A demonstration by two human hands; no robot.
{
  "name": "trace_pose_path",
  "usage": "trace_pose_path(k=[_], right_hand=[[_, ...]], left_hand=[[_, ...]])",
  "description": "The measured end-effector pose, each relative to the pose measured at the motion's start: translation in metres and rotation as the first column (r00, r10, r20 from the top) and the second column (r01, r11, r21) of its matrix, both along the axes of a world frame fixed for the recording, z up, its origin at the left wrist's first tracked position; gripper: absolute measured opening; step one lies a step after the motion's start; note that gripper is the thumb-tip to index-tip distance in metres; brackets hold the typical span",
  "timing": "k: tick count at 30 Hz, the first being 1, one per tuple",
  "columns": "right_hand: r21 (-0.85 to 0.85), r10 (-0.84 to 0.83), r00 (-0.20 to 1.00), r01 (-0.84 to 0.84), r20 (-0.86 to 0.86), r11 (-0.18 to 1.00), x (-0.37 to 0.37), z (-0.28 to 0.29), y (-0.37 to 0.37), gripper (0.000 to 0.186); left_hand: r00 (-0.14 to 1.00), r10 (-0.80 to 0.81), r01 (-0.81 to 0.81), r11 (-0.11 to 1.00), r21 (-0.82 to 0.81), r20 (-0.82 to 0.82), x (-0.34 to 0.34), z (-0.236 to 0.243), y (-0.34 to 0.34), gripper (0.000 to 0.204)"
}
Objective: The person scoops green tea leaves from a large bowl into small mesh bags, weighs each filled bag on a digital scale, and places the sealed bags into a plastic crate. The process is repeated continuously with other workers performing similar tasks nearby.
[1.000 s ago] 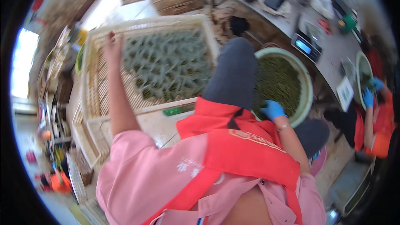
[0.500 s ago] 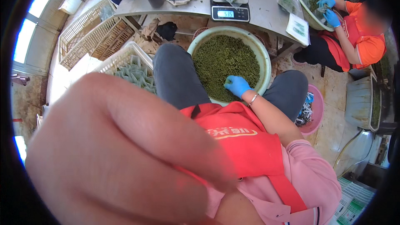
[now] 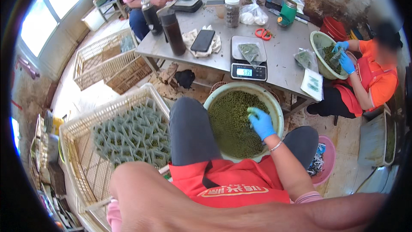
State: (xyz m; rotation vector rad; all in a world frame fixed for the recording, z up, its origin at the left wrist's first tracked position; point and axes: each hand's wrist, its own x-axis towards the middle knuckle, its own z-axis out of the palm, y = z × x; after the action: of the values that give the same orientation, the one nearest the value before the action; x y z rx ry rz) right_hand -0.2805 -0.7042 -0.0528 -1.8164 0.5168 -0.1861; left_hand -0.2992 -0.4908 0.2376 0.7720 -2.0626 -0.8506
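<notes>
My right hand (image 3: pixel 262 123), in a blue glove with green-stained fingertips, is over a round pale-green tub (image 3: pixel 277 112) between my knees. Its fingers are parted, close to the small green berries (image 3: pixel 234 120) that fill the tub, and no held thing shows. A silvery bracelet (image 3: pixel 276 146) circles that wrist. My bare left arm (image 3: pixel 240 208) crosses the lower edge, very near and blurred; its hand is out of sight. Left of my knee, a cream plastic crate (image 3: pixel 79 163) holds many clear bags of green filling (image 3: pixel 135 135), standing upright in rows.
On the metal table (image 3: pixel 210 66) ahead stand a scale (image 3: pixel 249 72) bearing a filled bag (image 3: pixel 250 53), a phone (image 3: pixel 202 41), a dark bottle (image 3: pixel 173 32) and red scissors (image 3: pixel 263 34). A gloved co-worker (image 3: pixel 371 77) works at right. A pink basin (image 3: pixel 328 159) stands by my right knee.
The view has tilted up, showing more of the table and crate. My left arm has dropped lower in the picture. The right hand's fingers have lifted and parted over the berries.
</notes>
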Motion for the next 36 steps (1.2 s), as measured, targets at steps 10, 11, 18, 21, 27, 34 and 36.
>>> trace_pose_path(k=[10, 11, 18, 21, 27, 34, 36], right_hand=[[-0.533, -0.02, 0.998, -0.019, -0.067, 0.846, 0.13, 0.074, -0.048, 0.055], [-0.635, -0.105, 0.986, 0.0, -0.127, 0.772, 0.122, 0.073, -0.073, 0.056], [-0.563, -0.106, 0.984, 0.167, 0.14, 0.809, 0.12, 0.051, -0.075, 0.025], [-0.407, -0.178, 0.944, 0.283, 0.277, 0.868, 0.112, 0.036, -0.067, 0.016], [0.323, -0.355, 0.892, 0.261, 0.28, 0.91, 0.107, 0.062, -0.057, 0.01], [0.403, -0.317, 0.915, 0.199, 0.25, 0.893, 0.065, 0.051, -0.04, 0.01], [0.461, -0.302, 0.928, 0.175, 0.218, 0.87, 0.046, 0.047, -0.033, 0.011]], left_hand=[[0.997, 0.049, -0.047, 0.998, 0.04, -0.055, 0.005, -0.003, -0.006, 0.007], [0.995, -0.016, 0.017, 1.0, 0.012, -0.095, 0.017, -0.007, -0.016, 0.007], [0.996, 0.047, -0.046, 0.999, 0.017, -0.076, 0.019, -0.004, -0.01, 0.008], [0.995, 0.055, -0.053, 0.998, 0.034, -0.079, 0.021, -0.004, -0.006, 0.008], [0.994, 0.073, -0.071, 0.997, 0.027, -0.087, 0.025, -0.003, -0.009, 0.009], [0.993, 0.067, -0.064, 0.997, 0.032, -0.099, 0.024, -0.002, -0.005, 0.01], [0.992, 0.079, -0.078, 0.997, 0.023, -0.096, 0.023, 0.0, -0.008, 0.01]])
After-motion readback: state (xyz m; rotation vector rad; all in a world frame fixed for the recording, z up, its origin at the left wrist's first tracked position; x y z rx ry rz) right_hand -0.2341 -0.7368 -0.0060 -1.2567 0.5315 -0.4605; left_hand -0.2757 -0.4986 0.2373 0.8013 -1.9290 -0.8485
